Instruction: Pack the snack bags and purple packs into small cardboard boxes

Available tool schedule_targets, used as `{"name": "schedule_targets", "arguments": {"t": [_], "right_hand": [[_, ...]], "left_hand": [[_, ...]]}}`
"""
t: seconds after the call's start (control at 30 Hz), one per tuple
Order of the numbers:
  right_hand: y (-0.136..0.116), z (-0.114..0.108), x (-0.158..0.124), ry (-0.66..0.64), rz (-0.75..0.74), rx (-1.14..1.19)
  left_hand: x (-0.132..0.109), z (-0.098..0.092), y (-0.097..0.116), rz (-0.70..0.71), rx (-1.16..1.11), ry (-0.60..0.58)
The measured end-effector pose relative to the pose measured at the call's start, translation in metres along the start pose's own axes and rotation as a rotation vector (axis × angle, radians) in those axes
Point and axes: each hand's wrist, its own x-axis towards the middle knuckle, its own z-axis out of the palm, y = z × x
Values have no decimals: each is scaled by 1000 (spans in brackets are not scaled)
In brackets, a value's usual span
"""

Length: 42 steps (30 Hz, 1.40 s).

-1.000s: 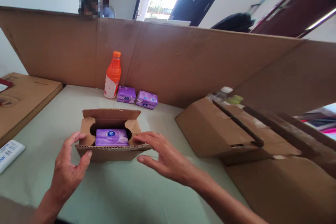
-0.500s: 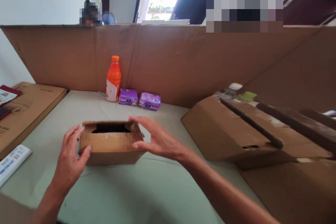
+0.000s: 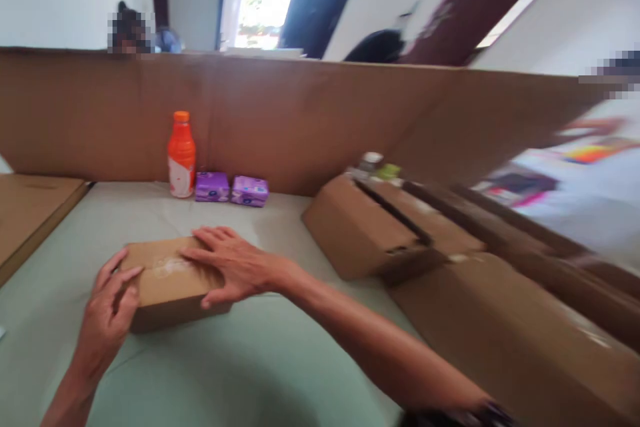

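The box (image 3: 165, 287) is closed, pressed flat by spread fingers of the right hand (image 3: 227, 263) and clasped endwise by curled fingers of the left hand (image 3: 107, 310); sealing cannot be told.

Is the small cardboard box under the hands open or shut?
Shut. The small box has its top flaps down flat. The right hand lies flat on them, the left hand holds its end, and nothing inside shows.

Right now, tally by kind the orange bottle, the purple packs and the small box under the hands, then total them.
Orange bottle: 1
Purple packs: 2
Small cardboard box, left hand and right hand on it: 1
Total: 4
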Motion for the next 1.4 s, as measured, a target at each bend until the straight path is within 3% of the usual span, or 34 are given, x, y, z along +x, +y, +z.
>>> {"name": "schedule_targets", "arguments": {"t": [0.13,0.23,0.33,0.43,0.53,0.63,0.73,0.93,1.17,1.4], "right_hand": [[4,-3,4,5,8,-77],[-4,-1,-30,61,135,-54],[-21,4,-100,117,359,40],[-36,14,-189,160,725,16],[-51,32,-272,197,1121,-137],[-61,48,-321,240,1410,-293],[-58,50,-329,249,1504,-387],[-22,31,-301,153,1488,-438],[-11,41,-296,313,1344,-728],[-4,53,-303,192,1242,-497]], "left_hand": [[15,6,-20,44,22,-13],[21,26,-8,64,-69,-75],[11,55,26,49,-180,-178],[-8,86,56,36,-249,-290],[-27,113,66,95,-281,-345],[-41,131,61,158,-282,-353],[-50,140,54,213,-278,-391],[-69,137,39,312,-214,-408],[-85,133,29,506,-138,-321],[-84,136,29,604,-116,-253]]}}
